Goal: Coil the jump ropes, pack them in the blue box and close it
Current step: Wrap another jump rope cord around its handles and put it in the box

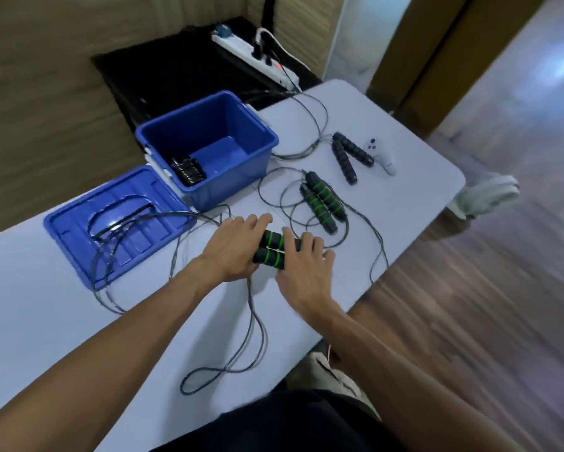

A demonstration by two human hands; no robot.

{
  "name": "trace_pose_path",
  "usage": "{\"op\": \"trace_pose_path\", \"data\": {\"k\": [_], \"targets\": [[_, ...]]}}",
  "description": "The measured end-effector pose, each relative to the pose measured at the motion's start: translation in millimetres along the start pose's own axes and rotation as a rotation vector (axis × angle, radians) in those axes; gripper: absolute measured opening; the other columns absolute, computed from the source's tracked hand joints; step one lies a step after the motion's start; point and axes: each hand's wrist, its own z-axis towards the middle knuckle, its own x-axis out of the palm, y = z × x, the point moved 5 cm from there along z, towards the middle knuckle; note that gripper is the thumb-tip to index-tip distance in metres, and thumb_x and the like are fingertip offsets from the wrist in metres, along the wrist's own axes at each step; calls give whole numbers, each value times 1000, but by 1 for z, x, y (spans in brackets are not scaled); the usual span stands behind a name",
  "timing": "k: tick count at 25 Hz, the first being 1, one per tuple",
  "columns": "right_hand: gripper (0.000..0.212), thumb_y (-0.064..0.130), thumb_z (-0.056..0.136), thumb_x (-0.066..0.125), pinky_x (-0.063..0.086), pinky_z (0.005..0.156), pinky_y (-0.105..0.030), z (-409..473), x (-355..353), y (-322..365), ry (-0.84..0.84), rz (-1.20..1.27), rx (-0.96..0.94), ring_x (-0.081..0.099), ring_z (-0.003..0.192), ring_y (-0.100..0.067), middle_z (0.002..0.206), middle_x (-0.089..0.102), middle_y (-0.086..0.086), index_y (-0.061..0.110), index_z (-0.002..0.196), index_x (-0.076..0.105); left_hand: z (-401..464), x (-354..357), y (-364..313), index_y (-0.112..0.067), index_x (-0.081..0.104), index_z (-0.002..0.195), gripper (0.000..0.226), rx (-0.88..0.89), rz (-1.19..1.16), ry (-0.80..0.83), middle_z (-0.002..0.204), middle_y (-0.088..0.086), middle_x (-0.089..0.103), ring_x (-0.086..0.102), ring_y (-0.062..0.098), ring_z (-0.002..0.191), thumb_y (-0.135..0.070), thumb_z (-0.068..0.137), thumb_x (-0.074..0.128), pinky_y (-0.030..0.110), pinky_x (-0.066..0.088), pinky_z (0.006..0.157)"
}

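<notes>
You are pressing two green-ringed handles (pixel 273 251) side by side at the table (pixel 388 132) centre, your left hand (pixel 233 247) wrapping their near ends and your right hand (pixel 302 265) lying over them with fingers spread. Their cord (pixel 241 337) is trailing toward six o'clock. At one o'clock two more ropes are lying: one green-ringed pair (pixel 321 202) and one black pair (pixel 349 156). At eleven o'clock the blue box (pixel 209 141) is standing open, one coiled rope (pixel 189 169) inside, its lid (pixel 111 220) lying at nine o'clock.
</notes>
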Motion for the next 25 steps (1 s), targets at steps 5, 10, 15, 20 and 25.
{"op": "trace_pose_path", "data": {"k": [5,10,15,20,25], "targets": [[48,5,59,76,41,61,-41,60,-35,10,-202,13,-300,53,75,-30,86,57,-8,14,104,61,-2,-31,25,-21,46,107,41,-263,1,-98,99,1,54,57,26,87,-38,73,61,37,34,74],[43,6,70,71,43,69,-43,119,-27,8,-98,90,-571,56,85,-33,95,59,-7,14,110,59,18,-32,32,-23,44,106,48,-513,74,-99,100,-1,54,56,25,92,-49,70,62,39,31,79],[46,28,87,62,39,88,-46,167,-25,-18,93,118,-780,52,109,-32,118,56,-8,16,129,48,54,-26,15,-22,44,103,45,-732,42,-58,98,-1,57,59,25,89,-49,71,61,38,29,77],[48,37,87,63,36,92,-44,179,-28,-30,79,75,-948,48,112,-31,119,56,-9,15,127,47,64,-26,-6,-20,43,100,40,-779,-6,-38,96,0,61,61,25,87,-45,73,58,36,33,79],[39,36,81,71,41,82,-38,179,-37,-12,23,30,-1096,55,93,-27,100,61,-6,13,106,53,50,-34,-2,-21,41,97,36,-840,-28,-30,92,-3,61,57,23,79,-46,74,55,33,34,80]]}}
